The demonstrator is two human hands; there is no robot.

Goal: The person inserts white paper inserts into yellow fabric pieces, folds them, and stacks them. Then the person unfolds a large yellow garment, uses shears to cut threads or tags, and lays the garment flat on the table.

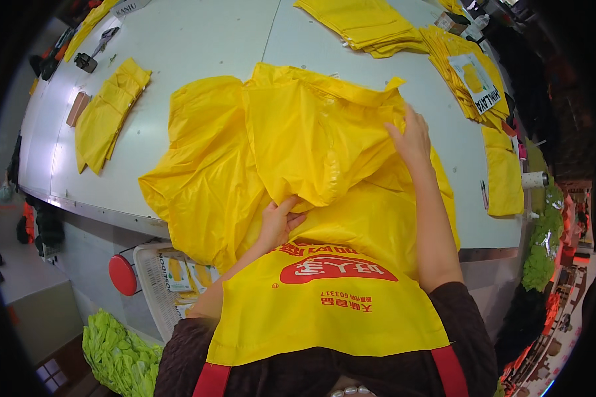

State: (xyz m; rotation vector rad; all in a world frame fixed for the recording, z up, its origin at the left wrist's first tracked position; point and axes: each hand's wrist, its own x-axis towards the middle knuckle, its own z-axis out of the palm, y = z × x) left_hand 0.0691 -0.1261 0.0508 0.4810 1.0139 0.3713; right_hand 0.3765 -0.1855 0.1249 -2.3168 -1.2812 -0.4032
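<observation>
Spread over the near edge of the white table is a shiny yellow raincoat, creased and partly bunched, its lower part hanging toward my lap. My left hand pinches a lower fold of it near the table's front edge. Farther up on the right, my right hand grips the garment's side edge, thumb in front and fingers partly behind the fabric. The raised layer between both hands hides what lies under it. I wear a yellow apron with red straps, which meets the raincoat at the bottom.
Folded yellow garments lie on the left of the white table, with more stacks at the back right. A printed package rests on one stack. Below the table at left are a white basket of packages and a red round stool.
</observation>
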